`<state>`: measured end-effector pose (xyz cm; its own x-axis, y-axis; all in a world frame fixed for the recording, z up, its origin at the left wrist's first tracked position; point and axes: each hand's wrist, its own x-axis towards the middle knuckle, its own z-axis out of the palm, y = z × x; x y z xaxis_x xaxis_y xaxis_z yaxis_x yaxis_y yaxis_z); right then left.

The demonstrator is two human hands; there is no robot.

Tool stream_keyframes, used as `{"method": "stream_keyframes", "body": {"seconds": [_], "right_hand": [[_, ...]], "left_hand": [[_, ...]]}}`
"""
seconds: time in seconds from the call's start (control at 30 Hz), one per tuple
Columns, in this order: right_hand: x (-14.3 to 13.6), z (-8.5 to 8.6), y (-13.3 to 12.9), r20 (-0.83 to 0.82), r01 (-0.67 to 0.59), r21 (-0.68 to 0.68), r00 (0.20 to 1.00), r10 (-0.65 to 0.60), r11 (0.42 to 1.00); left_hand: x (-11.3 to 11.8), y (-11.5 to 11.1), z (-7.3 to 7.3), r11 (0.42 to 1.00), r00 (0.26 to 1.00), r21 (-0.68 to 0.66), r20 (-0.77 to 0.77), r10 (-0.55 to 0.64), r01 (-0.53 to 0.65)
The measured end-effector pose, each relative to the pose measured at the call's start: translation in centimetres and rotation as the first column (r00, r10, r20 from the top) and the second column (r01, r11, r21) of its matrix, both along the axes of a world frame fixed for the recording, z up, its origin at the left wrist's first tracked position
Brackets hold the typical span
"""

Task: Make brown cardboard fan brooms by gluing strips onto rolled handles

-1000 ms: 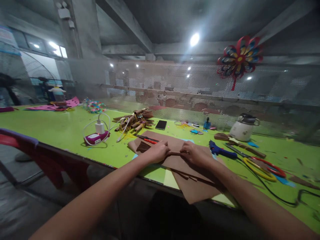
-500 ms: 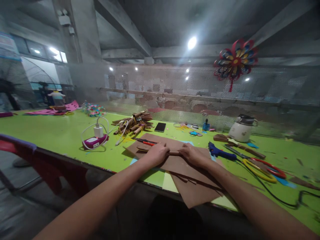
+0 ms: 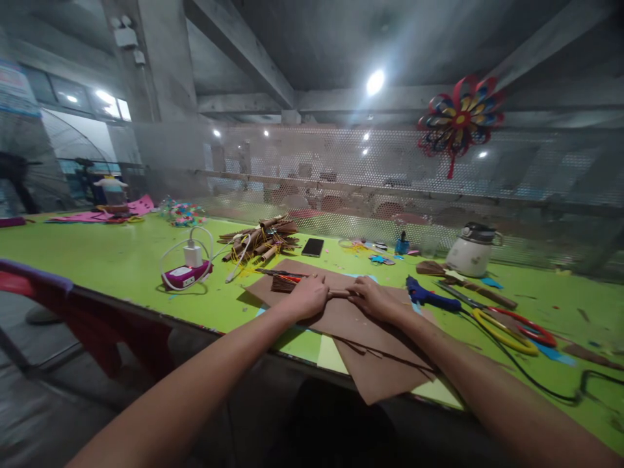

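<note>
A thin brown paper roll [image 3: 339,294] lies across the sheets in front of me. My left hand [image 3: 312,299] is closed around its left part, and my right hand [image 3: 374,300] has its fingers closed on the right end. Left of my left hand, a ribbed or fringed brown paper end [image 3: 283,285] sticks out, seemingly part of the roll. Beneath both hands rests a stack of brown paper sheets [image 3: 385,338], with pale yellow and blue paper showing under it. A slim tool with a dark tip and red part [image 3: 290,278] lies just behind my left hand, partly hidden.
Right of the sheets lie a blue glue gun [image 3: 431,296] with its black cord and large scissors [image 3: 504,331] with yellow and red handles. Behind are a phone [image 3: 312,247], brown paper rolls [image 3: 266,240] and a white jug [image 3: 470,252]. A purple power strip [image 3: 188,276] sits left.
The brown paper piece beside my left hand has turned, so its ribbed end now shows where a smooth, flat edge was. Both hands have shifted slightly and still hold the roll.
</note>
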<state>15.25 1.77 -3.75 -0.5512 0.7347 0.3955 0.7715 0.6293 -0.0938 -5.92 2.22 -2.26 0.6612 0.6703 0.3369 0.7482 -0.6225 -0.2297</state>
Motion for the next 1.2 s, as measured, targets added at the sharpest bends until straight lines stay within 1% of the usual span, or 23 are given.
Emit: {"method": "stream_keyframes", "body": {"seconds": [0.17,0.27,0.33,0.4,0.47,0.5,0.53,0.57,0.63,0.7,0.77,0.83,0.93,1.0,1.03,1.07,1.1,1.13,1.17,1.2], "right_hand": [[-0.4,0.4,0.1,-0.005,0.02,-0.039,1.0,-0.02,0.999],[-0.3,1.1,-0.5,-0.057,0.019,-0.084,0.998,-0.024,0.996],[0.0,1.9,-1.0,-0.107,0.007,-0.129,0.994,-0.021,0.992],[0.6,2.8,-1.7,-0.204,-0.054,-0.265,0.979,-0.001,0.963],[1.1,3.7,-2.4,-0.315,-0.143,-0.402,0.949,0.01,0.904],[1.3,4.2,-2.7,-0.352,-0.177,-0.44,0.936,0.012,0.88],[1.4,4.6,-2.9,-0.368,-0.192,-0.449,0.93,0.015,0.872],[1.5,4.9,-3.1,-0.371,-0.189,-0.437,0.928,0.015,0.879],[1.5,5.3,-3.3,-0.342,-0.139,-0.371,0.94,0.004,0.918],[1.4,5.3,-3.3,-0.294,-0.053,-0.266,0.955,-0.029,0.962],[1.3,5.1,-3.3,-0.256,0.014,-0.159,0.965,-0.055,0.987],[1.3,5.0,-3.3,-0.241,0.006,-0.092,0.97,-0.028,0.996],[1.3,5.0,-3.5,-0.231,-0.055,-0.06,0.972,0.04,0.997],[1.4,5.0,-3.5,-0.245,-0.064,-0.063,0.969,0.047,0.996],[1.4,5.0,-3.4,-0.277,-0.065,-0.074,0.96,0.042,0.995],[1.4,5.0,-3.2,-0.336,-0.071,-0.1,0.941,0.033,0.992],[1.4,5.0,-3.1,-0.423,-0.088,-0.151,0.906,0.016,0.984],[1.5,5.0,-2.9,-0.529,-0.127,-0.226,0.849,-0.012,0.966],[1.5,5.0,-2.7,-0.638,-0.193,-0.306,0.768,-0.05,0.932],[1.5,5.1,-2.7,-0.733,-0.284,-0.374,0.674,-0.094,0.883]], "left_hand": [[-0.1,0.4,0.4,1.0,0.999,0.001,0.037,-0.023,0.023],[-0.2,0.3,0.8,1.0,0.995,-0.012,0.098,-0.024,0.026],[-0.2,0.0,1.2,0.999,0.991,0.007,0.126,-0.046,0.045],[-0.2,-0.4,1.8,0.995,0.987,0.035,0.134,-0.092,0.088],[-0.1,-0.8,2.5,0.989,0.981,0.053,0.131,-0.144,0.138],[-0.1,-1.0,3.0,0.986,0.978,0.057,0.126,-0.166,0.159],[-0.1,-1.1,3.5,0.982,0.976,0.058,0.12,-0.184,0.178],[0.0,-1.2,4.1,0.979,0.974,0.055,0.112,-0.199,0.194],[0.2,-1.2,5.2,0.976,0.972,0.038,0.09,-0.219,0.216],[0.3,-1.1,6.1,0.974,0.972,0.006,0.067,-0.227,0.227],[0.4,-0.9,6.8,0.971,0.971,-0.041,0.061,-0.232,0.235],[0.4,-0.6,7.3,0.963,0.969,-0.111,0.067,-0.238,0.244],[0.5,-0.4,8.0,0.949,0.974,-0.221,0.033,-0.224,0.225],[0.8,-0.6,8.7,0.946,0.975,-0.243,-0.001,-0.22,0.214],[0.9,-0.9,9.0,0.95,0.974,-0.219,0.005,-0.229,0.224],[1.1,-1.2,9.4,0.954,0.969,-0.167,0.038,-0.245,0.248],[1.3,-1.6,9.7,0.956,0.957,-0.091,0.105,-0.27,0.279],[1.4,-2.0,9.8,0.953,0.932,0.001,0.207,-0.298,0.304],[1.4,-2.4,9.8,0.946,0.883,0.086,0.34,-0.322,0.312],[1.4,-2.7,9.6,0.946,0.806,0.14,0.497,-0.322,0.292]]}}
